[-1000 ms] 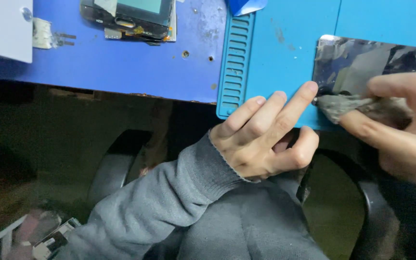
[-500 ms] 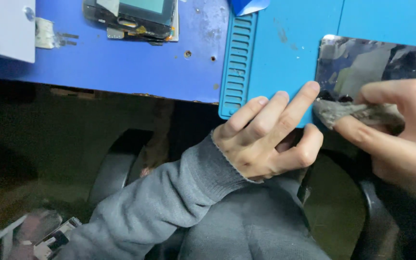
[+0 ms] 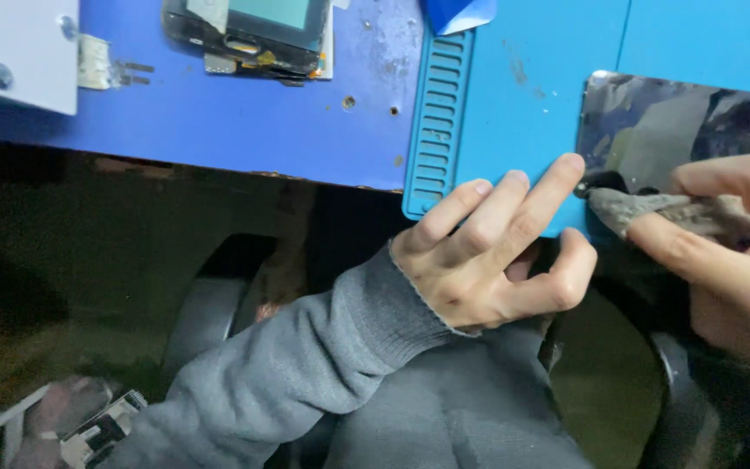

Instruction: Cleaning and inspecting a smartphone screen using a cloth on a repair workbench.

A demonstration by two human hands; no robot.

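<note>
The left hand (image 3: 496, 252) rests at the mat's (image 3: 523, 104) near edge, 3 fingers stretched out flat, the longest fingertip touching the glossy dark panel's (image 3: 661, 130) corner. At 3 o'clock from it, the right hand (image 3: 731, 243) pinches a grey rag (image 3: 661, 208) against that panel. At 11 o'clock lies a small screen part (image 3: 253, 26).

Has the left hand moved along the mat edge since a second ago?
No. The left hand keeps its forefinger at the corner of the shiny dark panel, beside the mat's ribbed strip, as before.
</note>
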